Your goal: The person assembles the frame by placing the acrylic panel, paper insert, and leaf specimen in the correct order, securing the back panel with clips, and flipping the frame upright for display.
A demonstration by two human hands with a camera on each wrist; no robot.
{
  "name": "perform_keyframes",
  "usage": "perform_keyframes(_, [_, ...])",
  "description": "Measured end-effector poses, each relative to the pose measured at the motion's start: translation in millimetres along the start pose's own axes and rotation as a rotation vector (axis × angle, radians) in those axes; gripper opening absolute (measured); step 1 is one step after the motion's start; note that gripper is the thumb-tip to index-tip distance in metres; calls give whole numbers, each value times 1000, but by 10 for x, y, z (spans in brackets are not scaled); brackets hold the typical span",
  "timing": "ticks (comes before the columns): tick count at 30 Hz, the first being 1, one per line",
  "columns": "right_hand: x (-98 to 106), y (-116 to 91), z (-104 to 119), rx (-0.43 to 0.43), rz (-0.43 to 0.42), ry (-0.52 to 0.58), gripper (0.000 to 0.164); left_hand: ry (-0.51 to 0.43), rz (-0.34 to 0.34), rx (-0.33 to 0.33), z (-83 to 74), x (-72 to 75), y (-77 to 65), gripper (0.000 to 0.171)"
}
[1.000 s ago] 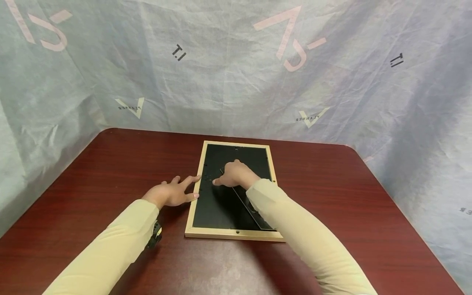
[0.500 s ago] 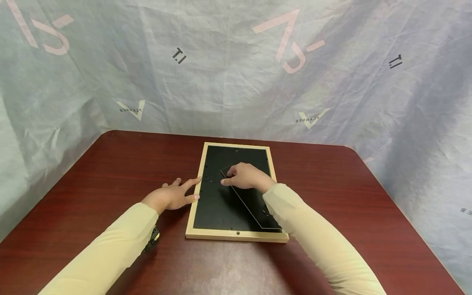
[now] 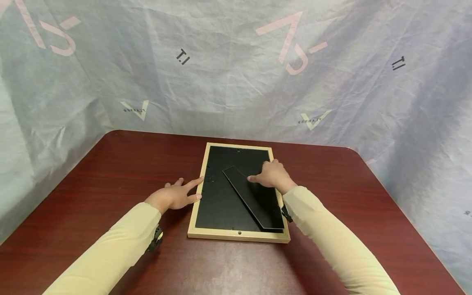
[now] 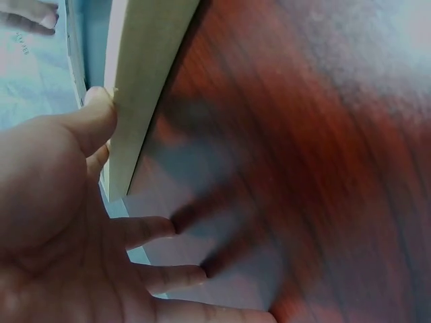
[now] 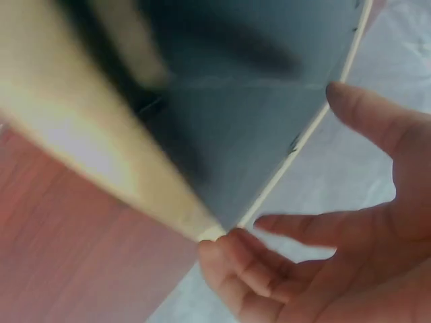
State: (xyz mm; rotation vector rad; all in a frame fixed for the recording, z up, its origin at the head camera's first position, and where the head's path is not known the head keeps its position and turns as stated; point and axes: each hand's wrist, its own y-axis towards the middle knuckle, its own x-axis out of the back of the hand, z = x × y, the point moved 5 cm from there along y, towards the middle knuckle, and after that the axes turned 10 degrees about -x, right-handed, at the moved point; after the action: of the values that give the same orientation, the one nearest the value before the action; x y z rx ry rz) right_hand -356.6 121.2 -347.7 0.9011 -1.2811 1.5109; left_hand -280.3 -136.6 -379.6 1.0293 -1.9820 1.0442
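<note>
A picture frame (image 3: 217,233) with a pale wood border lies face down, its black backing board (image 3: 217,205) upward. On the backing lies a black easel leg (image 3: 250,200), slanting toward the near right corner. My left hand (image 3: 173,197) is spread at the frame's left side, thumb and index finger touching the border. In the left wrist view the other fingers of this hand (image 4: 60,195) reach out over the tabletop. Above the frame's right border is my right hand (image 3: 273,175), thumb over the backing and fingers extended. The right wrist view has this hand (image 5: 357,249) beside the frame's edge, gripping nothing.
The frame rests on a reddish-brown wooden table (image 3: 140,164) with rounded far corners. A pale printed fabric sheet (image 3: 221,82) hangs behind the table and along its sides. Dark straps (image 3: 156,237) show at both wrists.
My right hand has let go of the easel leg's upper end and moved right to the frame's right border. The leg is now uncovered. My left hand stays at the left border.
</note>
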Motion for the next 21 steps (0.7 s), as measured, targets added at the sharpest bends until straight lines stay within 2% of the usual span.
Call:
perform_keyframes(4, [-9,45,-175,-65,44,12,82,-4,2,13,-5,9,6,66])
perform_keyframes(12, [-97,65,-333,-126,167,190,105,-10,8,22,-37,31,-2,66])
perform_keyframes(16, [-143,62,-363,-147,186,257,110,8,18,9,-36,29,-1,66])
perform_keyframes(21, [-183,65,-386,-167,187,300,107,19,31,-10,-32,28,2,66])
